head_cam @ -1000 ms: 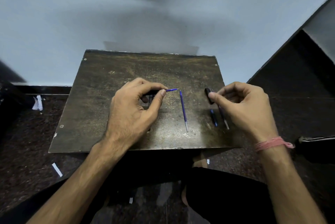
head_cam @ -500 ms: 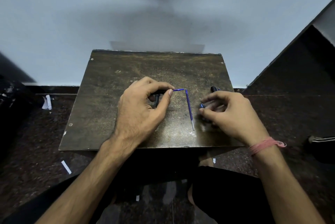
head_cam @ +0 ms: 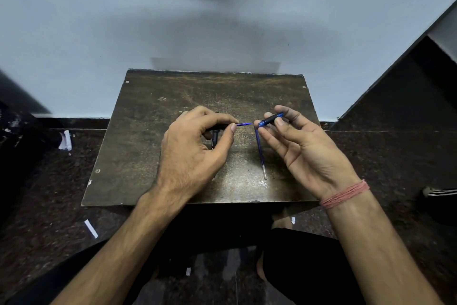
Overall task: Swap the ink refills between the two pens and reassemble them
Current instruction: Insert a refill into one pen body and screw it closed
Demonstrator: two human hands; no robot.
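Observation:
My left hand (head_cam: 195, 154) pinches a black pen barrel (head_cam: 217, 127) with a blue refill (head_cam: 244, 124) sticking out of it to the right. My right hand (head_cam: 296, 149) holds a short black-and-blue pen front section (head_cam: 270, 119) between thumb and fingers, its open end right at the tip of that refill. A second blue refill (head_cam: 260, 154) lies on the small dark table (head_cam: 153, 146) between my hands, pointing toward me. Another black pen piece (head_cam: 214, 140) lies under my left fingers, partly hidden.
The table stands against a pale wall (head_cam: 123, 32). A dark speckled floor (head_cam: 49, 193) surrounds it, with scraps of white paper (head_cam: 65, 140) on the left. A dark sloped surface (head_cam: 408, 94) rises at the right. My knees sit just below the table's near edge.
My right hand picked the pen front section up off the table and lifted it to the tip of the refill held by my left hand. The left hand stayed put.

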